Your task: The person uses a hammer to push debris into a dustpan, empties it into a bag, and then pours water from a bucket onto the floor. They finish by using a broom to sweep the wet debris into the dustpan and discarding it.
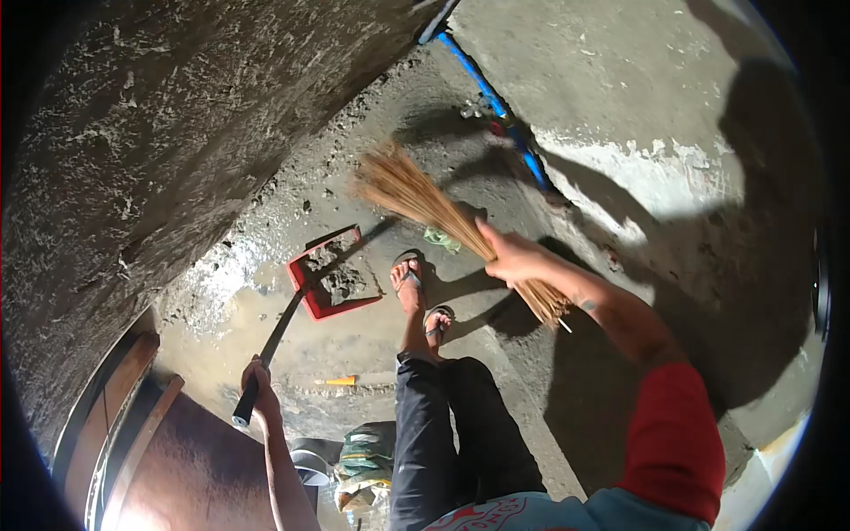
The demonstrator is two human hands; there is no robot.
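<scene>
My left hand [261, 395] is closed around the black handle of a long-handled dustpan. The red dustpan [345, 308] rests on the floor with grey rubble and dirt in it. My right hand [516, 257] grips a stick broom [423, 202] of thin brown bristles near its bound end. The broom is held above the floor, its spread tips pointing to the upper left, apart from the dustpan. A crumpled pale green plastic piece [441, 239] lies on the floor beneath the broom.
Rough walls rise at left and right. A blue pipe [482, 84] runs along the right wall's foot. Crumbs of debris [305, 205] lie along the left wall. A yellow-handled tool [341, 380], a green sack [365, 456] and wooden boards [133, 380] are nearby. My sandalled feet stand beside the dustpan.
</scene>
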